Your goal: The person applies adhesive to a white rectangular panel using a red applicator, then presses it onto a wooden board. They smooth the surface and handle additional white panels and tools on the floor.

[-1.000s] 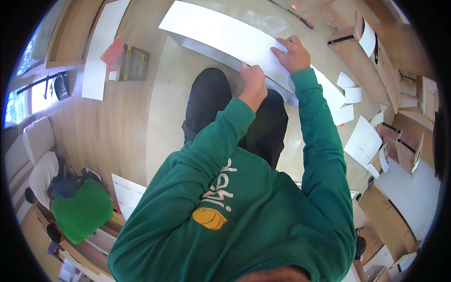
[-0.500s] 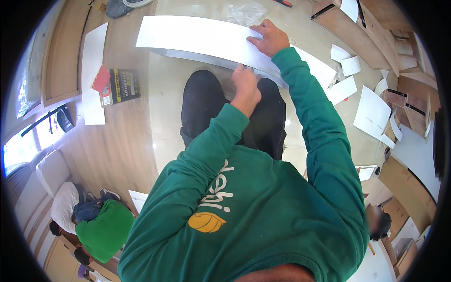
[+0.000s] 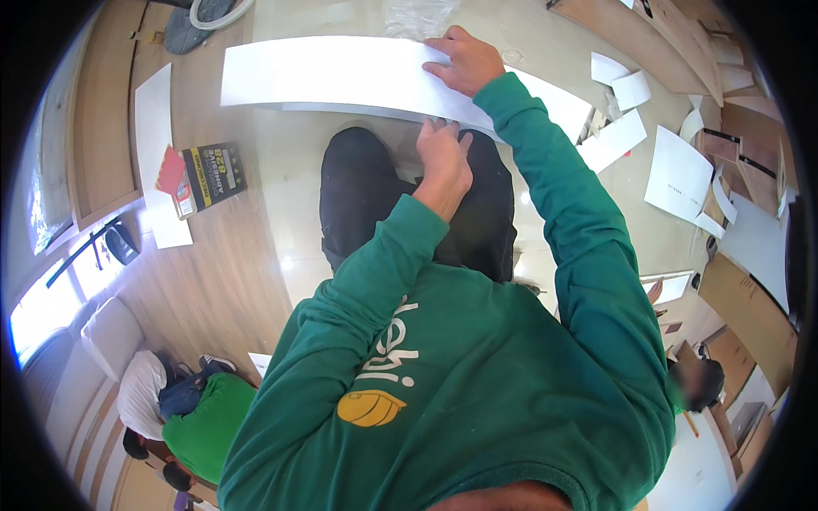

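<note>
A long white sheet strip (image 3: 332, 75) lies across in front of my knees, bowed in the wide picture, with a greyish lower layer showing along its near edge. My right hand (image 3: 467, 61) is at the strip's far edge toward its right part, thumb on the white face and forefinger at the edge. Below it, my left hand (image 3: 445, 160) reaches to the near edge, its fingers stretched out and slightly apart, fingertips touching the strip. Whatever lies under those fingertips is hidden.
On the left, a dark adhesive tin (image 3: 213, 175) with a red scrap (image 3: 169, 170) stands by a white strip (image 3: 156, 153). Cut white pieces (image 3: 679, 176) lie at right near wooden drawer boxes (image 3: 724, 146). Clear plastic (image 3: 417, 17) is beyond. Co-workers crouch lower left (image 3: 209, 430).
The whole view has shifted a little, so the strip sits further left in it. My left fingers have spread from a closer pose at the near edge. My right hand stays on the strip.
</note>
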`<state>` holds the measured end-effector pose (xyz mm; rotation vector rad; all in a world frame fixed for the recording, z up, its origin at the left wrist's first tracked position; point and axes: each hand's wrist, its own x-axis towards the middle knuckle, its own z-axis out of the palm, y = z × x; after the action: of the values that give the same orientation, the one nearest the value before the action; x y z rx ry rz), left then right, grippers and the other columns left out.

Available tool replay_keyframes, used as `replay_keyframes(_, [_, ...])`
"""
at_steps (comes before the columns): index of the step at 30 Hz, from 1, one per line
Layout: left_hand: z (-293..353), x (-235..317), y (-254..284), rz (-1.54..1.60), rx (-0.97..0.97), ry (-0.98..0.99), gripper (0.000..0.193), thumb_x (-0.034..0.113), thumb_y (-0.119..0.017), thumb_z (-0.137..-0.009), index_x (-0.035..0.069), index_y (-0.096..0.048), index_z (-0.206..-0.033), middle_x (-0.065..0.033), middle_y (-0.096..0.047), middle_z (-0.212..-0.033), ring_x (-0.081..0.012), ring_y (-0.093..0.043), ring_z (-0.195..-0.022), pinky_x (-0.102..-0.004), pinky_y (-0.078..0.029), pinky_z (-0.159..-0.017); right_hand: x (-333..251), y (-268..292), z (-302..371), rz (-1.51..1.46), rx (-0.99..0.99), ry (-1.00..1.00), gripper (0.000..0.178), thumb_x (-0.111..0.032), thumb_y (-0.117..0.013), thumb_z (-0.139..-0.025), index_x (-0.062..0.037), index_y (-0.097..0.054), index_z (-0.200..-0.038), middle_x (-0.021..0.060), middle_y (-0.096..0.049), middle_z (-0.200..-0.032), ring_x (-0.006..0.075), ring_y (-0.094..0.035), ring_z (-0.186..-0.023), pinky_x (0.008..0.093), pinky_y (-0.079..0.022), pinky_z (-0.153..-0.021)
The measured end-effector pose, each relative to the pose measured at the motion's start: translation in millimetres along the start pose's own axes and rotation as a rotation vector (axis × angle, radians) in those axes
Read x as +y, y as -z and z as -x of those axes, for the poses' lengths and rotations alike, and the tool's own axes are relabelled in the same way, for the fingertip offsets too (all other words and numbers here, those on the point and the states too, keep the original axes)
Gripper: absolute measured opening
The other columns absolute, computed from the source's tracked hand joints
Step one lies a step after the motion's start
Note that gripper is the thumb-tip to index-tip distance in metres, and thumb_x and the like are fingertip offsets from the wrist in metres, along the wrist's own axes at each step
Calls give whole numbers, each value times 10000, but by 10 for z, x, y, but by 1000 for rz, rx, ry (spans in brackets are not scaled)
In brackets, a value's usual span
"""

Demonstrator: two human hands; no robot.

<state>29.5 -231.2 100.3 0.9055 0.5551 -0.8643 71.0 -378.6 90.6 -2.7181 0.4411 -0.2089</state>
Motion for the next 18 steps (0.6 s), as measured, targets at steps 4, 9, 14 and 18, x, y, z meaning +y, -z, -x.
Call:
replay_keyframes(4, [47, -153, -36, -66, -103, 156, 522, -74, -391, -928, -43, -303, -1441, -154, -399, -1375, -310, -443, -1271, -542, -318, -1142, -21, 29, 25, 9, -13, -27, 420, -368, -719, -852, -208, -685, -1238, 52, -610, -1065, 260, -669, -908, 384, -546, -814])
replay_keyframes(9, [4, -208, -41, -94, -212, 109, 347, -27, -374, -961, -51, -419, -1305, -159, -498, -1243, -293, -517, -1182, -509, -388, -1099, -60, 15, 31, -40, 1, -63, 405, -349, -716, -847, -198, -686, -1221, 60, -608, -1082, 267, -660, -955, 396, -544, -827])
replay_keyframes(14, [-44, -174, -36, -1, -195, 159, 308, 90, -336, -1022, -64, -514, -1222, -176, -608, -1166, -286, -607, -1084, -450, -494, -990, -128, -74, 8, 10, -69, -136, 403, -287, -710, -820, -165, -683, -1203, 119, -595, -1092, 314, -624, -1042, 435, -538, -842])
replay_keyframes(18, [-114, -49, -10, -138, -149, 282, 295, 117, -403, -1016, -53, -529, -1221, -166, -608, -1163, -283, -615, -1051, -421, -520, -921, -203, -126, 11, -20, 34, -160, 300, -222, -683, -784, -112, -701, -1063, 156, -586, -1066, 352, -635, -965, 472, -542, -794])
